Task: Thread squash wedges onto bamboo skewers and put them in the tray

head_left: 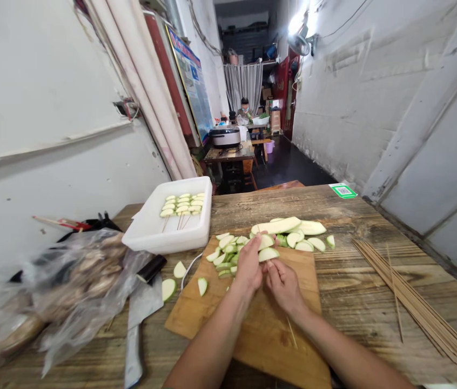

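Note:
Over a wooden cutting board [253,329], my left hand [249,263] has its fingers closed round a pale green vegetable slice [268,253]. My right hand [283,283] is pinched on a thin bamboo skewer [292,332] that runs back under my wrist, its tip at the slice. A heap of cut slices [228,251] lies just left of my left hand. Larger long pieces [289,226] rest at the board's far edge.
A white tray [151,229] holds skewered slices [183,204] at the back left. A cleaver [137,319] and plastic bags of food [70,281] lie to the left. Loose bamboo skewers [410,300] lie to the right. A person sits far down the corridor.

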